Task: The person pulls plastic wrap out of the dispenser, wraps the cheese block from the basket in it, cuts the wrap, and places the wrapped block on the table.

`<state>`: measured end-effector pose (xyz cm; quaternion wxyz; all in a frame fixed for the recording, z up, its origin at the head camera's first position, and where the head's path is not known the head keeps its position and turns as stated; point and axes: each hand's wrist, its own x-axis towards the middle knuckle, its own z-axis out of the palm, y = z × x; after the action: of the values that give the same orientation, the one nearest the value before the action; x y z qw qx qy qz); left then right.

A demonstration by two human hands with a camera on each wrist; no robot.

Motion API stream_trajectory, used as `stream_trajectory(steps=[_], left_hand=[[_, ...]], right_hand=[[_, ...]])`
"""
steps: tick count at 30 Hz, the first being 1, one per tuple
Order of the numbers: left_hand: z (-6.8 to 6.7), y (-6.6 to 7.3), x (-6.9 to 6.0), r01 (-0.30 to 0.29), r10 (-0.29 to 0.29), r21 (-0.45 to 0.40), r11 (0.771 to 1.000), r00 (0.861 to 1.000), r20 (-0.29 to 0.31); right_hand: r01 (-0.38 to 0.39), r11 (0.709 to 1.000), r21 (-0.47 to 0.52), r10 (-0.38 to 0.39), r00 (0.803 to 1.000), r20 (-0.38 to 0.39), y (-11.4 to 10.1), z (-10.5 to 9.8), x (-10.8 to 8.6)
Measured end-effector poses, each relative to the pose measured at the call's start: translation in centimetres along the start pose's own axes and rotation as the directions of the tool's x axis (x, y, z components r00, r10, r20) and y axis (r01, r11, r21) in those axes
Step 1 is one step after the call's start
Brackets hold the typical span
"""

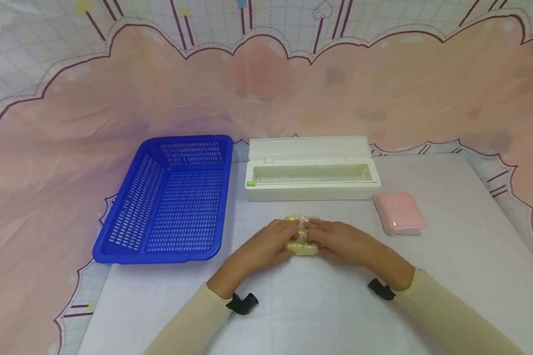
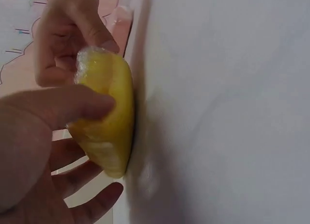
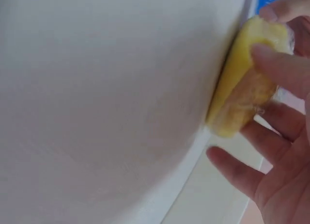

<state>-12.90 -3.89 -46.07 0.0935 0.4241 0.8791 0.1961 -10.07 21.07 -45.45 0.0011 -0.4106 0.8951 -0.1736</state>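
Note:
A yellow block [image 1: 304, 247] wrapped in clear, shiny film lies on the white tabletop, between my two hands. My left hand [image 1: 268, 246] holds its left side; in the left wrist view the thumb lies on the near face of the yellow block [image 2: 114, 136], with fingers behind it. From the right, my right hand [image 1: 344, 244] grips the other side, the thumb on the near face of the yellow block [image 3: 235, 83] in the right wrist view. The fingertips of both hands almost meet over the top. Part of the wrapping is hidden under them.
Behind the hands stands a long white box [image 1: 315, 192] with its lid [image 1: 308, 149] raised and a small green piece [image 1: 250, 183] on its rim. A blue perforated basket [image 1: 155, 257] is at the left. At the right lies a pink wrapped block [image 1: 399, 212].

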Motion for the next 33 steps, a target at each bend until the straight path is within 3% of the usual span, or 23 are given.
stream_trajectory(steps=[3,5,6,8,10,12,13,15,17,19,22,26,29,31,33], left_hand=[[-0.1,0.0,-0.7,0.050,-0.046,-0.123,0.991,0.998,0.035],[-0.1,0.2,-1.4,0.097,-0.087,-0.255,0.962,0.995,0.050],[-0.2,0.3,-1.7,0.123,-0.111,-0.325,0.938,0.992,0.054],[-0.2,0.6,-2.1,0.184,-0.169,-0.469,0.864,0.983,0.075],[0.0,0.9,-2.5,0.234,-0.209,-0.589,0.773,0.972,0.112],[0.3,1.2,-2.7,0.271,-0.224,-0.672,0.689,0.962,0.158],[0.6,1.4,-2.8,0.283,-0.224,-0.701,0.654,0.958,0.178],[1.0,1.6,-2.9,0.304,-0.233,-0.744,0.595,0.951,0.202],[1.2,1.8,-2.9,0.323,-0.259,-0.789,0.524,0.942,0.214],[1.3,2.0,-2.8,0.333,-0.296,-0.823,0.459,0.931,0.212],[1.1,2.3,-2.7,0.351,-0.330,-0.861,0.369,0.915,0.232],[1.0,3.0,-2.6,0.359,-0.366,-0.888,0.287,0.898,0.245],[1.3,3.4,-2.5,0.343,-0.408,-0.911,0.229,0.883,0.230],[1.6,3.7,-2.4,0.330,-0.432,-0.923,0.197,0.875,0.220],[2.0,4.0,-2.1,0.320,-0.449,-0.930,0.180,0.868,0.212]], right_hand=[[-0.080,0.986,0.148,0.076,0.997,0.031,-0.4,-0.2,-0.8],[-0.136,0.953,0.270,0.133,0.991,0.027,-0.6,-0.3,-1.3],[-0.169,0.918,0.359,0.169,0.985,0.031,-0.7,-0.3,-1.5],[-0.236,0.797,0.555,0.239,0.969,0.069,-0.8,-0.2,-1.9],[-0.309,0.632,0.711,0.310,0.941,0.133,-1.0,0.0,-2.1],[-0.381,0.473,0.794,0.366,0.905,0.216,-1.3,0.2,-2.3],[-0.418,0.414,0.808,0.392,0.884,0.257,-1.4,0.3,-2.4],[-0.472,0.343,0.812,0.436,0.846,0.308,-1.8,0.4,-2.5],[-0.498,0.296,0.815,0.456,0.823,0.337,-2.1,0.4,-2.6],[-0.505,0.256,0.824,0.461,0.813,0.355,-2.4,0.4,-2.7],[-0.490,0.203,0.848,0.441,0.819,0.367,-2.7,0.2,-2.8],[-0.484,0.126,0.866,0.458,0.803,0.382,-3.0,0.3,-3.1],[-0.482,0.070,0.873,0.504,0.773,0.386,-3.1,0.4,-3.5],[-0.477,0.036,0.878,0.537,0.751,0.385,-3.2,0.5,-3.7],[-0.471,0.024,0.882,0.563,0.735,0.377,-3.2,0.6,-4.0]])
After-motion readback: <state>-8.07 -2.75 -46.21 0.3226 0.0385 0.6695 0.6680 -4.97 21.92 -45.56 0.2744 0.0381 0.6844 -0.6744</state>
